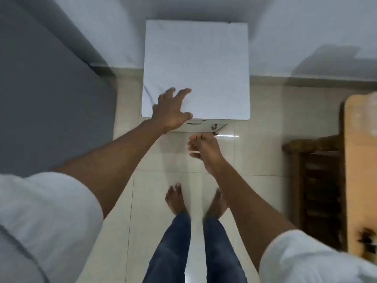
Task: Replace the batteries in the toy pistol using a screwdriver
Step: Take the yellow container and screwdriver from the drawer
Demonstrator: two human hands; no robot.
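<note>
With the left hand (pixel 172 110) spread flat on the white table (pixel 196 68) and the right hand (pixel 202 147) loosely curled, empty, just below its front edge—pistol and screwdriver unseen—steady the top, then slide it squarely.

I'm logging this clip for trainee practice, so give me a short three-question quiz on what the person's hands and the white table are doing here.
1. True or false: the left hand rests with spread fingers on the top of the small square white table.
2. Where is the right hand? A) flat on the tabletop B) below the table's front edge, over the pale glossy tiled floor C) on the brown wooden furniture
3. Fill in: neither the toy pistol nor the screwdriver is ___ in this view.

Key: 1 true; 2 B; 3 visible. The right hand's fingers are loosely curled; whether they hold anything cannot be told.
</note>
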